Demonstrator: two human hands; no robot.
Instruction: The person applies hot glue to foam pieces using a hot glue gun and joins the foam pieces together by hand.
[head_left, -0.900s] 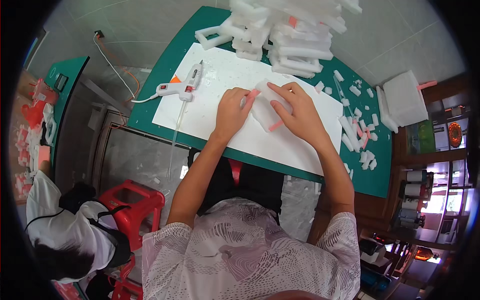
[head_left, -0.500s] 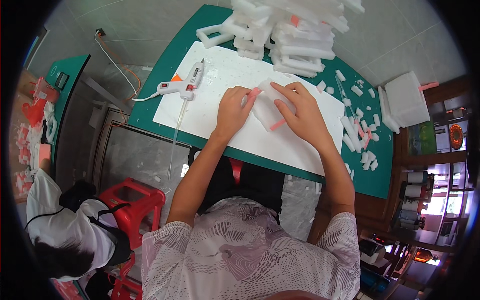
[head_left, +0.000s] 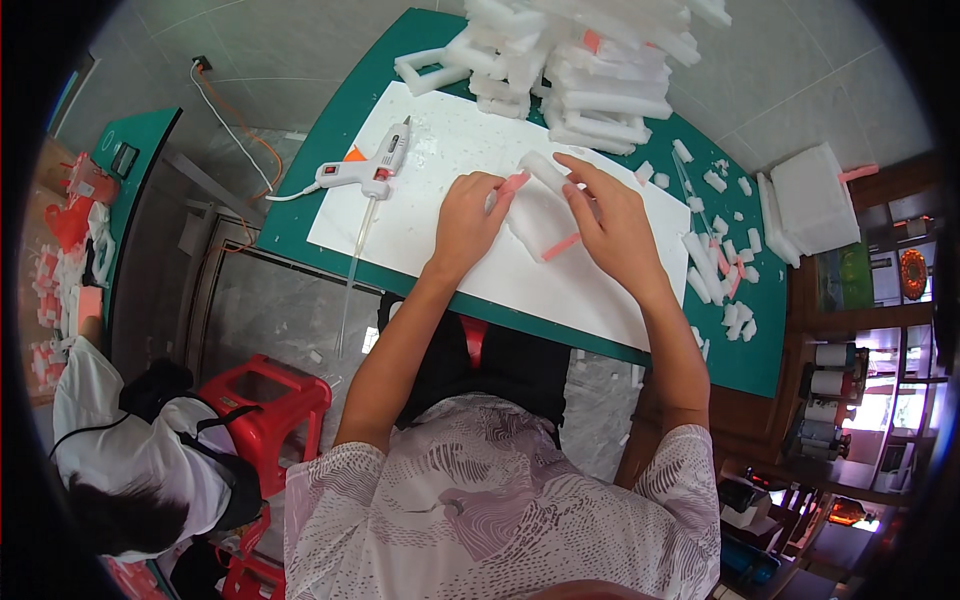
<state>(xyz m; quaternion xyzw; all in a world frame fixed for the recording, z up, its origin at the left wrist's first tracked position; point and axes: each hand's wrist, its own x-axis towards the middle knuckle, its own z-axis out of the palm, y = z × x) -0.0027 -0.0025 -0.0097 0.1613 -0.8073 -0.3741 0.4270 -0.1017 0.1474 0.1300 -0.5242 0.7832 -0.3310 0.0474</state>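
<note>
A white foam piece [head_left: 545, 172] is between my two hands, over a white board [head_left: 420, 240]. Pink foam strips [head_left: 562, 247] show at its near edge and at its left corner. My left hand [head_left: 470, 222] is closed, its thumb and forefinger pinching the pink corner. From the other side my right hand [head_left: 612, 218] grips the white foam with thumb and fingers, near its upper right edge. The foam's underside and part of its right end are hidden by my right hand.
On the board's left lies a white glue gun [head_left: 372, 172] with a clear glue stick trailing past the table edge. Stacked white foam frames [head_left: 600, 95] stand at the back. Foam scraps [head_left: 715, 255] litter the green table on the right. At left, a person [head_left: 150, 450] sits by another table.
My right hand's fingers have shifted on the foam, and its upper edge now stands out more clearly, tilted up. My left hand has barely moved.
</note>
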